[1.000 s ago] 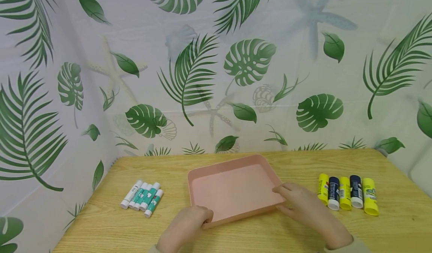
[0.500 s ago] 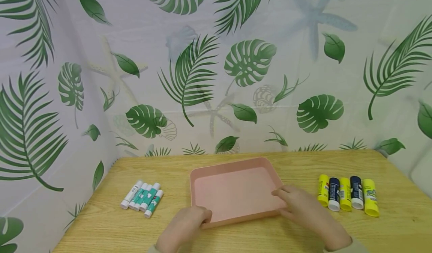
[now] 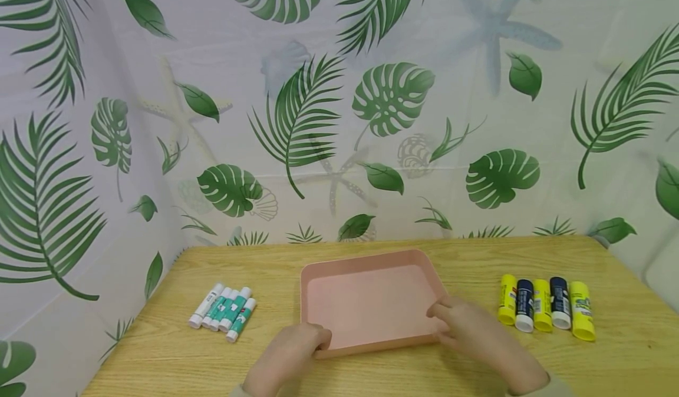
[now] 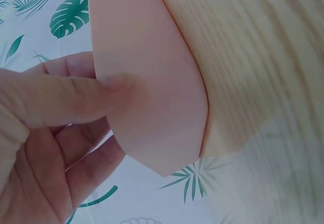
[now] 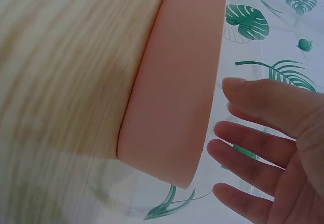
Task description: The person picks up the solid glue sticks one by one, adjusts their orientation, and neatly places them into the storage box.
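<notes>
A shallow pink tray (image 3: 371,303) lies on the wooden table in the middle of the head view. My left hand (image 3: 297,347) pinches its near left corner. In the left wrist view the thumb presses the tray's outer wall (image 4: 157,82), and the other fingers pass behind the rim. My right hand (image 3: 469,332) is at the near right corner. Its thumb and fingers are loosely bent around the rim in the right wrist view, with a gap between the thumb (image 5: 243,90) and the pink wall (image 5: 174,82).
Left of the tray, several slim white-and-teal glue sticks (image 3: 225,311) lie side by side. To the right is a row of several larger yellow and navy glue sticks (image 3: 542,304). A leaf-patterned cloth (image 3: 339,120) hangs behind the wooden table (image 3: 265,267).
The tray has turned slightly, so its near edge runs straighter across, and its far side has come a little nearer and to the right. Both hands stay at its near corners.
</notes>
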